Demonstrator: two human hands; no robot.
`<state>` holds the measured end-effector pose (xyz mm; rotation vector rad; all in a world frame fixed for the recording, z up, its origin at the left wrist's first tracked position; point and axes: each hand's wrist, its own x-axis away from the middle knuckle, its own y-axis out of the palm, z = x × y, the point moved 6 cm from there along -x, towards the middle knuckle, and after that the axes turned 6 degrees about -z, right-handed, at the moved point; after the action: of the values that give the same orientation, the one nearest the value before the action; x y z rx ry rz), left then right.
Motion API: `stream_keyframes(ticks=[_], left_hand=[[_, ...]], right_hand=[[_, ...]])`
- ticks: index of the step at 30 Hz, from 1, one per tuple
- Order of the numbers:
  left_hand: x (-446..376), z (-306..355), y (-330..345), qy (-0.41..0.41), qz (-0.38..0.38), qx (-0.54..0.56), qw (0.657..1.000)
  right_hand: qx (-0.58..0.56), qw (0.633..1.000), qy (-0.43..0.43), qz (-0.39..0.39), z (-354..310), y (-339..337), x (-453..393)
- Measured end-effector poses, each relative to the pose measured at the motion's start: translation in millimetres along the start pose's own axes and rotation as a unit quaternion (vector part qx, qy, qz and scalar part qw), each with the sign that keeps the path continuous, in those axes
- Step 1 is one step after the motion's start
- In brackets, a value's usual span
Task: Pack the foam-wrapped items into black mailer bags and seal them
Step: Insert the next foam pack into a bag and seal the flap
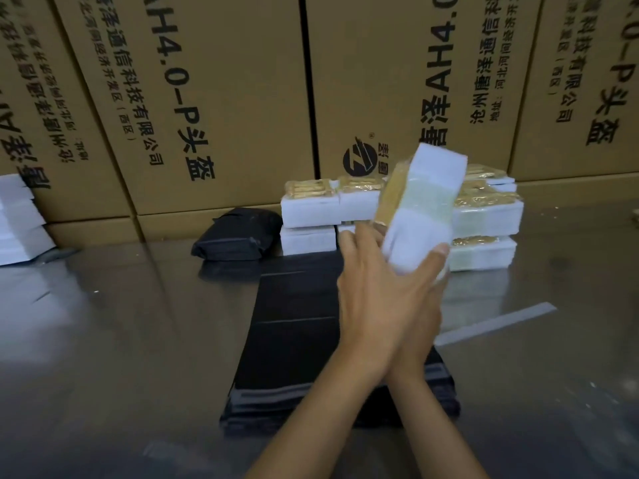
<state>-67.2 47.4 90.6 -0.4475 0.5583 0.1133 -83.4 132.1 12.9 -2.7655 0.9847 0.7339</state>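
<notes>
Together, two hands (390,295) grip one foam-wrapped item (420,209) above one stack of black mailer bags (294,340).

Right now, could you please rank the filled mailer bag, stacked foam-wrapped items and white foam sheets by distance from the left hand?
From the left hand:
1. Stacked foam-wrapped items, just behind.
2. Filled mailer bag, back left.
3. White foam sheets, far left edge.

Glossy metal table (103,340), matt black plastic mailer bags (294,340), white foam wraps (307,209), brown cardboard boxes (224,98).
</notes>
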Motion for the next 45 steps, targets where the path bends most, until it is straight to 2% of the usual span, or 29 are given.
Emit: stream_keyframes(ticks=[2,3,5,6,8,9,10,13,16,23,26,28,30,33,35,40,41,42,43,44,45], left_hand=[[6.7,-9.8,-6.0,0.037,-0.068,0.072,0.994],[7.5,-19.6,-12.6,0.045,-0.099,0.066,0.992],[3.9,-56.6,-26.8,0.019,-0.179,-0.043,0.983],[4.7,-82.7,-32.8,-0.02,-0.246,-0.126,0.961],[17.7,-136.3,-47.1,-0.125,-0.386,-0.237,0.882],[26.0,-154.7,-54.3,-0.166,-0.421,-0.237,0.86],[31.3,-166.1,-58.5,-0.179,-0.43,-0.223,0.856],[33.7,-171.4,-57.4,-0.116,-0.362,-0.202,0.903],[31.0,-165.8,-50.1,-0.076,-0.29,-0.191,0.935],[24.3,-152.1,-37.8,0.004,-0.22,-0.225,0.949],[26.5,-159.7,-42.3,-0.012,-0.29,-0.188,0.938],[28.6,-164.7,-53.9,-0.033,-0.301,-0.169,0.938],[27.1,-163.7,-67.2,-0.032,-0.251,-0.157,0.955],[25.8,-153.3,-76.9,-0.011,-0.168,-0.063,0.984],[25.9,-150.7,-77.1,-0.002,-0.14,-0.026,0.99],[28.7,-141.1,-71.1,0.024,-0.132,-0.056,0.989],[30.3,-140.0,-70.0,0.03,-0.129,-0.049,0.99],[31.2,-141.1,-69.4,0.027,-0.125,-0.034,0.991],[31.6,-139.5,-68.4,0.008,-0.125,0.008,0.992],[31.5,-140.3,-66.7,-0.016,-0.132,0.043,0.99],[31.7,-140.5,-65.1,-0.029,-0.144,0.065,0.987]], right_hand=[[-0.094,0.995,0.041,0.017,15.4,-18.1,3.0],[-0.105,0.993,0.049,0.014,16.9,-28.1,3.8],[-0.112,0.991,0.078,0.008,21.8,-45.1,2.9],[-0.127,0.987,0.096,0.004,26.0,-51.5,1.2],[-0.189,0.974,0.126,-0.011,30.0,-61.4,0.3],[-0.224,0.963,0.149,-0.021,31.1,-64.0,1.5],[-0.265,0.948,0.175,-0.026,33.4,-65.5,2.5],[-0.349,0.904,0.244,-0.045,35.3,-64.5,6.2],[-0.4,0.874,0.264,-0.079,35.1,-60.3,7.8],[-0.465,0.837,0.275,-0.09,30.2,-61.4,8.6],[-0.489,0.82,0.284,-0.088,28.5,-61.8,10.3],[-0.487,0.819,0.29,-0.092,28.4,-61.4,11.1],[-0.477,0.824,0.289,-0.1,27.2,-60.8,11.8],[-0.469,0.828,0.292,-0.099,30.9,-62.4,12.3],[-0.461,0.83,0.295,-0.103,31.0,-62.6,13.1],[-0.461,0.818,0.33,-0.1,21.5,-74.7,24.7],[-0.426,0.833,0.346,-0.072,18.9,-75.4,28.6],[-0.349,0.865,0.359,-0.025,20.3,-77.0,31.6],[-0.233,0.904,0.357,0.04,19.2,-84.2,35.6],[-0.115,0.938,0.316,0.081,8.1,-96.8,39.1],[-0.02,0.945,0.319,0.066,-7.7,-95.5,41.0]])
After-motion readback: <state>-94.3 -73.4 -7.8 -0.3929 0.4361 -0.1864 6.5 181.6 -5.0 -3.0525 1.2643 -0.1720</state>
